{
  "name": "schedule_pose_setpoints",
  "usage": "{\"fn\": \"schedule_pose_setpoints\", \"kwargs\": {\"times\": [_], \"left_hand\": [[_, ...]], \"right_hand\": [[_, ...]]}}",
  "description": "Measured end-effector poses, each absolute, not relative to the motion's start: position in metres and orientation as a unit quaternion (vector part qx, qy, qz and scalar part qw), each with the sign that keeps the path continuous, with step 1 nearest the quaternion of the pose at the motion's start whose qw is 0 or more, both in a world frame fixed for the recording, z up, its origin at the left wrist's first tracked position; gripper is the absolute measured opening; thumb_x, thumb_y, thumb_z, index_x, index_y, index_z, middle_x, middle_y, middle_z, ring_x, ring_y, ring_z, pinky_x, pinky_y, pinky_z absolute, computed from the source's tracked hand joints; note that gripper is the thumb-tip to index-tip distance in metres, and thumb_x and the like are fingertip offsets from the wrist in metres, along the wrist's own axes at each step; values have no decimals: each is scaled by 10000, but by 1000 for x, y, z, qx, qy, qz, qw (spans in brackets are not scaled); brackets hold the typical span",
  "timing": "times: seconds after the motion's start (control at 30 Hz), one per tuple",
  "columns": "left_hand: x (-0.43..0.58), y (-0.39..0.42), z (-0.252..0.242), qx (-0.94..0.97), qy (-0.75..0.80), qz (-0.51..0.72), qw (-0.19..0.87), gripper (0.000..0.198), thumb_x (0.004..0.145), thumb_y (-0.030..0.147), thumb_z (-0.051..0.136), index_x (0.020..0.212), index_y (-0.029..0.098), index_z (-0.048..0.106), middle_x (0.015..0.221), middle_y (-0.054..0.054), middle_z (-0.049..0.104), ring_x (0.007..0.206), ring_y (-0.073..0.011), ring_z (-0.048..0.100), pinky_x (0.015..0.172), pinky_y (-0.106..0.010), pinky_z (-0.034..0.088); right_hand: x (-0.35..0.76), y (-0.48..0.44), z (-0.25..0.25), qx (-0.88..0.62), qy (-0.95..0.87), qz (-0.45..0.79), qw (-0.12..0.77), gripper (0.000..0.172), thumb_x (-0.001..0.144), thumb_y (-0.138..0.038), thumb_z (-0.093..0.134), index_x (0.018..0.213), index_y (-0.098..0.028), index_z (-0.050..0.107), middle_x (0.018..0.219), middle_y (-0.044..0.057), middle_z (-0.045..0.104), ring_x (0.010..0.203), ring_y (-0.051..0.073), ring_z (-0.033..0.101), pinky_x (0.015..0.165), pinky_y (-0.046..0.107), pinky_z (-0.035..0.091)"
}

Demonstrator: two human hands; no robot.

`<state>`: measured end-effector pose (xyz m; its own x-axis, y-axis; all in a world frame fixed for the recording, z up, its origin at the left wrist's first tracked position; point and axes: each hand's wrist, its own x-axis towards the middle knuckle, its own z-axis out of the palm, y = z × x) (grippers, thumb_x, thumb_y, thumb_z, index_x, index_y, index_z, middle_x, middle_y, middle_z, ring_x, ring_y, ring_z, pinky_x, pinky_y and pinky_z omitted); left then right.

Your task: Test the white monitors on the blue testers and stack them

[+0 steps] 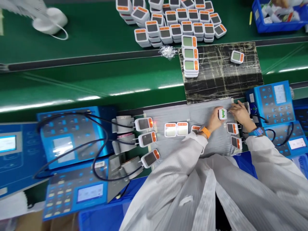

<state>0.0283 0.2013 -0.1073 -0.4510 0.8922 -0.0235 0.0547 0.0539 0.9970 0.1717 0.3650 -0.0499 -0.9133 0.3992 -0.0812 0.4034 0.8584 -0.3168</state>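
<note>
The left hand [213,120] was closed on a white orange-trimmed device [222,114] over the grey mat [204,141]; the right hand [242,115] was just beside it, its hold unclear. Three units [143,124] sat docked at cuff fixtures [124,125]; more units [190,30] stood stacked on the green belt [96,86].

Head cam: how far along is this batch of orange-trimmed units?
Looks done, probably: the stacked units on the far green belt. In hand: one unit between the left hand and right hand. Left: three units tubed to fixtures, and two white-backed units on the grey mat. Total remaining can't be told.
</note>
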Motion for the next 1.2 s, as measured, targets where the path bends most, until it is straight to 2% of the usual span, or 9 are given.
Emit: {"fn": "schedule_pose_setpoints", "kwargs": {"times": [0.13, 0.2, 0.43, 0.63, 0.8, 1.0, 1.1, 1.2], "left_hand": [[28, 201, -108, 405, 657, 524, 360, 719, 724, -49, 748, 1353, 201, 504, 1446, -140, 622, 1395, -245, 602, 1193, -449, 509], [28, 198, -104, 412, 678, 498, 351, 706, 758, -25, 741, 1378, 205, 496, 1470, -139, 616, 1412, -237, 594, 1194, -458, 511], [30, 198, -93, 430, 701, 460, 335, 742, 778, 6, 773, 1439, 213, 506, 1475, -148, 629, 1427, -275, 598, 1181, -506, 530], [36, 200, -92, 419, 702, 471, 329, 723, 782, -5, 758, 1431, 215, 526, 1469, -138, 641, 1424, -293, 604, 1202, -518, 519], [40, 203, -91, 422, 708, 467, 321, 638, 819, -20, 699, 1394, 202, 533, 1476, -135, 638, 1418, -264, 607, 1194, -478, 530], [37, 203, -92, 437, 711, 445, 325, 657, 809, 2, 730, 1399, 200, 519, 1476, -136, 632, 1427, -258, 596, 1190, -460, 531], [36, 202, -93, 436, 712, 448, 321, 668, 810, 7, 727, 1408, 215, 515, 1472, -127, 632, 1418, -257, 602, 1181, -475, 536], [37, 203, -94, 438, 714, 446, 314, 660, 820, 19, 724, 1415, 218, 518, 1471, -126, 628, 1420, -263, 600, 1172, -485, 540]], "right_hand": [[170, 362, -66, 242, 952, -185, -36, 282, 988, -237, 529, 939, -228, 807, 992, 92, 815, 1094, 292, 717, 1226, 619, 429], [168, 355, -67, 248, 946, -202, -54, 252, 966, -236, 559, 915, -250, 805, 959, 77, 809, 1060, 296, 708, 1230, 646, 408], [164, 346, -62, 272, 933, -225, -68, 226, 956, -270, 568, 901, -260, 786, 883, 82, 770, 1063, 322, 645, 1267, 685, 311], [163, 345, -60, 261, 937, -221, -70, 213, 977, -294, 549, 893, -248, 740, 903, 86, 747, 1065, 320, 624, 1255, 681, 320], [162, 339, -63, 254, 944, -197, -72, 209, 975, -254, 530, 876, -244, 713, 891, 91, 730, 1046, 317, 624, 1253, 658, 337], [176, 346, -63, 246, 935, -245, -69, 150, 946, -288, 616, 1042, -238, 720, 1051, 98, 768, 1117, 321, 675, 1276, 662, 318], [184, 351, -59, 204, 942, -264, -38, 100, 946, -277, 640, 984, -251, 729, 1150, 90, 789, 1164, 315, 696, 1289, 666, 300], [185, 350, -53, 185, 950, -250, -17, 143, 980, -273, 610, 915, -253, 736, 1167, 85, 796, 1178, 311, 700, 1307, 680, 262]]}}
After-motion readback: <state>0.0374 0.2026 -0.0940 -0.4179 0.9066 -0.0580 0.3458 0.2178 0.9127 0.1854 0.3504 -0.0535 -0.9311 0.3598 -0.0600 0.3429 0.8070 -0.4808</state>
